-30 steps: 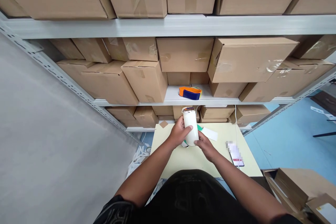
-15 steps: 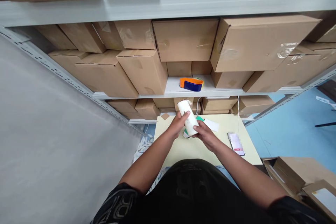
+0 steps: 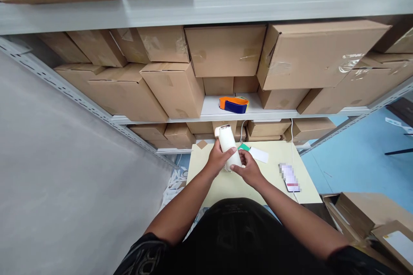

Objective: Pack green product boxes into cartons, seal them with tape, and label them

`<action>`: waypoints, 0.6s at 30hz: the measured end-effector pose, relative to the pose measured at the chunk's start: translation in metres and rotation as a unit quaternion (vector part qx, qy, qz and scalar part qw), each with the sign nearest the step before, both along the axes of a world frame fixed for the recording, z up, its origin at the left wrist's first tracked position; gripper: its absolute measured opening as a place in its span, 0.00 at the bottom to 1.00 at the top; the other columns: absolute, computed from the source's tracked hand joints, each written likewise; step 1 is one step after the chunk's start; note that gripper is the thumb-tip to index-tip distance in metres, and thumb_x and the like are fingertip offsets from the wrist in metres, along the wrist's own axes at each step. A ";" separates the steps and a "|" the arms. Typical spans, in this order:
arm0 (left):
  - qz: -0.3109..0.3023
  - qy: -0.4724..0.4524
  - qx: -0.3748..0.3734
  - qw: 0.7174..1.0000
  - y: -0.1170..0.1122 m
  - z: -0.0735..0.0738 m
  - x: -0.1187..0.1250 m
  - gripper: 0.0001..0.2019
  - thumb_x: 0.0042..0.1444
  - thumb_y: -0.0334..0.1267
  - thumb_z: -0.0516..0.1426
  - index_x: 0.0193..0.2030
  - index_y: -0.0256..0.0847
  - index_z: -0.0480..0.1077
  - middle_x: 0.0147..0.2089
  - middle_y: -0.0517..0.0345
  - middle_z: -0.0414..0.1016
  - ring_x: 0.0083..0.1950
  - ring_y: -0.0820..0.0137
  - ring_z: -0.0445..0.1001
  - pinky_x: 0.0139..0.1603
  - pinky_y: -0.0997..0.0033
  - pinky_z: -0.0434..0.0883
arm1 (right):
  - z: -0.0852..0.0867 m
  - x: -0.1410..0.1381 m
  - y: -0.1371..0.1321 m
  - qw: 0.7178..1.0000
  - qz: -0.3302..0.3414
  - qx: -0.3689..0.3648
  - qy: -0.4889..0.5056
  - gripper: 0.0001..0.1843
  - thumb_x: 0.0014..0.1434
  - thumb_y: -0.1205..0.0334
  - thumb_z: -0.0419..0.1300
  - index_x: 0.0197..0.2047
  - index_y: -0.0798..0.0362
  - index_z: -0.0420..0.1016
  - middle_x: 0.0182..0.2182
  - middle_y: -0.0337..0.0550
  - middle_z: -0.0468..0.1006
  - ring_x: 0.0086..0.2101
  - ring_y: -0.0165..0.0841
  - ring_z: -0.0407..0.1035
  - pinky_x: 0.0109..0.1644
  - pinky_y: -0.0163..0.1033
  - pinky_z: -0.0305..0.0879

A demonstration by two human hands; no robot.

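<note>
Over the table, both hands hold a white bottle-like cylinder, tilted with its upper end leaning left. A dark, shiny rim shows at that end, with a white tab at its left side. My left hand is closed around the left side of the cylinder, thumb across its front. Fingers of my right hand grip its lower right part, the thumb lying near the bottom. Behind the cylinder, a green item and a white card lie on the cream table.
A phone lies at the table's right. The metal rack's shelf crosses just beyond my hands, carrying cardboard boxes and an orange-and-blue strap. Open cartons stand at lower right; a grey wall runs along the left.
The cylinder has been turned about its length: the dark print that faced me is out of sight, and the tab has moved from right to left. Both hands have shifted their grip slightly.
</note>
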State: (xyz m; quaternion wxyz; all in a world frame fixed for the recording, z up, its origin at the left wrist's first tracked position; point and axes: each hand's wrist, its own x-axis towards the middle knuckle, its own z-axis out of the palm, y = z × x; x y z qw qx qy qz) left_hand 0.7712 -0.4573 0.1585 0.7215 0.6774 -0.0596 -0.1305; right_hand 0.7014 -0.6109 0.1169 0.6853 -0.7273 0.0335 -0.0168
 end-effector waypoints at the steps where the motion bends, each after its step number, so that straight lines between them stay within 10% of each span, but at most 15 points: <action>1: 0.009 -0.009 -0.001 1.000 0.002 -0.002 0.000 0.34 0.50 0.54 0.71 0.58 0.42 0.65 0.54 0.48 0.78 0.54 0.56 0.78 0.50 0.60 0.75 | -0.001 0.000 -0.002 1.000 -0.003 -0.025 -0.003 0.34 0.50 0.44 0.73 0.56 0.48 0.72 0.47 0.45 0.77 0.44 0.40 0.71 0.53 0.50 0.71; 12: 0.003 -0.121 0.151 0.981 -0.008 -0.022 -0.025 0.37 0.47 0.45 0.73 0.63 0.47 0.65 0.59 0.47 0.75 0.58 0.53 0.76 0.56 0.54 0.72 | 0.054 0.035 -0.016 0.997 -0.026 -0.066 -0.002 0.45 0.58 0.39 0.67 0.73 0.45 0.60 0.67 0.52 0.69 0.63 0.49 0.67 0.66 0.57 0.64; 18: -0.136 -0.169 0.164 0.962 -0.011 -0.048 -0.023 0.34 0.50 0.50 0.70 0.63 0.46 0.69 0.60 0.47 0.75 0.58 0.54 0.75 0.58 0.55 0.71 | 0.011 0.014 -0.041 0.996 -0.070 -0.061 0.008 0.37 0.57 0.46 0.69 0.67 0.44 0.65 0.60 0.48 0.76 0.59 0.45 0.71 0.65 0.54 0.66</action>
